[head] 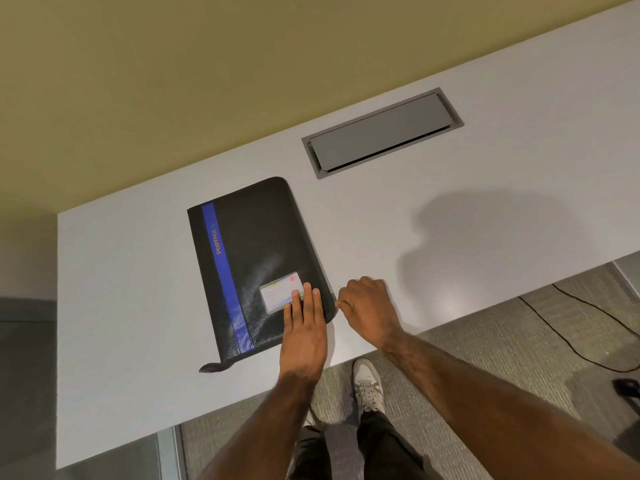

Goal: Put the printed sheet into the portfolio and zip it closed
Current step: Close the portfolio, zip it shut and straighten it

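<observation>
The left hand point(304, 327) is laid flat on the portfolio point(256, 244). Its fingers are straight and kept close together, and the fingertips lie over one small card point(278, 292) that is held in a clear pocket on the cover. The right hand point(367, 306) is placed just beside it, at the right edge of the portfolio near the lower corner. Its fingers are curled toward that edge, but whether something is pinched between them cannot be told.

The portfolio is closed and lies flat on a white table point(121, 306). It is black with one blue stripe point(225, 282) (a yellow word is printed along it). One short dark strap point(213, 367) sticks out at its near left corner. One grey hatch cover point(381, 133) is set into the table further back. Behind the table a plain yellowish wall point(173, 81) is seen. Below the table edge grey carpet point(485, 358) is seen, with two thin black lines of cable point(568, 341) and one light shoe point(369, 386).
</observation>
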`<state>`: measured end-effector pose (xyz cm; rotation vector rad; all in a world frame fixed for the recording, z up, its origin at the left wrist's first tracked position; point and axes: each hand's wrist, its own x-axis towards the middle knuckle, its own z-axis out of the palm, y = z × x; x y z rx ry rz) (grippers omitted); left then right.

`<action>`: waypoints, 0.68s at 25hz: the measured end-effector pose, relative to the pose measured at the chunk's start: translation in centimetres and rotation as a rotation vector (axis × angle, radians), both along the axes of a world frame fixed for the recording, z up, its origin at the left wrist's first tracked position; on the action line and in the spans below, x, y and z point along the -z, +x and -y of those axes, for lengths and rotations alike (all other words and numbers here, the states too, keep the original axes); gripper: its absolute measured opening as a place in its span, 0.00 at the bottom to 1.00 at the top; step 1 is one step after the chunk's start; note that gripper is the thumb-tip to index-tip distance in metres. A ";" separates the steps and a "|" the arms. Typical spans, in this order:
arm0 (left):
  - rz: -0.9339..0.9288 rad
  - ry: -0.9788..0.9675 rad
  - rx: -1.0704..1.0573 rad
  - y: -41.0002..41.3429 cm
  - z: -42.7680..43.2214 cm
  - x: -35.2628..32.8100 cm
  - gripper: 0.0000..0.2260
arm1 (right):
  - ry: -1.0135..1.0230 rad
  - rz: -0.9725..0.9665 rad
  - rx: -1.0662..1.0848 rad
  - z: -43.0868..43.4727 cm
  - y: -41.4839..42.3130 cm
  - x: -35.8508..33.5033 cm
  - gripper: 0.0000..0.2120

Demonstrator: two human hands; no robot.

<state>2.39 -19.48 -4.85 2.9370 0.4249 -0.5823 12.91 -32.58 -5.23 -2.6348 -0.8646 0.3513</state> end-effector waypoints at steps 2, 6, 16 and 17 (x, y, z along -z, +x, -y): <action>-0.024 0.019 0.013 0.2 0.1 -0.4 0.30 | -0.030 0.031 -0.024 -0.7 1.4 -0.1 0.08; -0.054 0.065 0.034 0.6 0.0 -0.8 0.32 | -0.118 0.060 -0.060 -3.1 4.7 -0.4 0.09; -0.033 0.057 0.039 1.0 0.6 -0.5 0.34 | -0.208 0.154 -0.088 -9.3 12.8 0.5 0.14; -0.033 0.059 0.041 0.9 0.6 -0.6 0.35 | -0.210 0.156 -0.083 -9.9 13.5 0.5 0.15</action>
